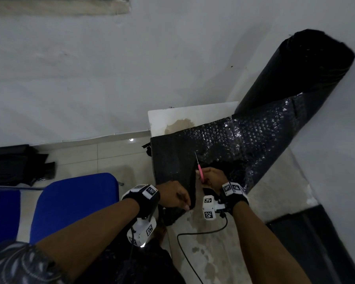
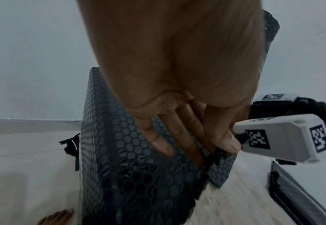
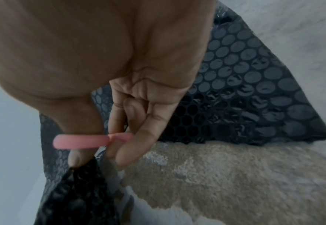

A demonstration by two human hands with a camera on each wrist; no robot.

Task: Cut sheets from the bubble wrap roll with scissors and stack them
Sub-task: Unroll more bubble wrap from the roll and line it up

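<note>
The large black roll of bubble wrap [image 1: 307,64] leans in the corner of the walls, at the far right corner of the pale stained ledge [image 1: 275,197]. Its unrolled black bubble wrap sheet [image 1: 244,138] lies across the ledge toward the left edge and hangs over that edge. The right hand [image 1: 212,177] is on the sheet near the front edge, with the pink-handled scissors [image 1: 200,170] just left of it, blades pointing to the far side. The left hand [image 1: 175,195] is at the front left, on the hanging part. The blue padded chair seat [image 1: 74,203] is left of the ledge, and the folded black pile [image 1: 14,165] lies on the floor at the far left, by the wall.
</note>
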